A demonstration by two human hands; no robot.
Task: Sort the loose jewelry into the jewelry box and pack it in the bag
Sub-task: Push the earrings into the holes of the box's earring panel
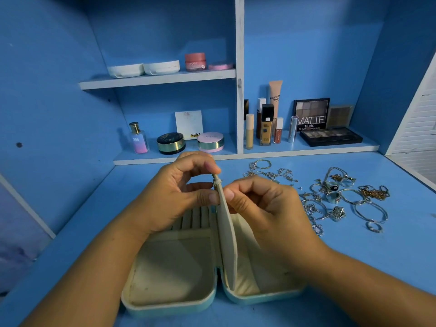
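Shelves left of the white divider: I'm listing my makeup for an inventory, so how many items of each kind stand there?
White round cases: 2
Pink jar: 1
Flat pink compact: 1
Perfume bottle: 1
Gold-banded round compacts: 2
White NUDE box: 1
Total: 8
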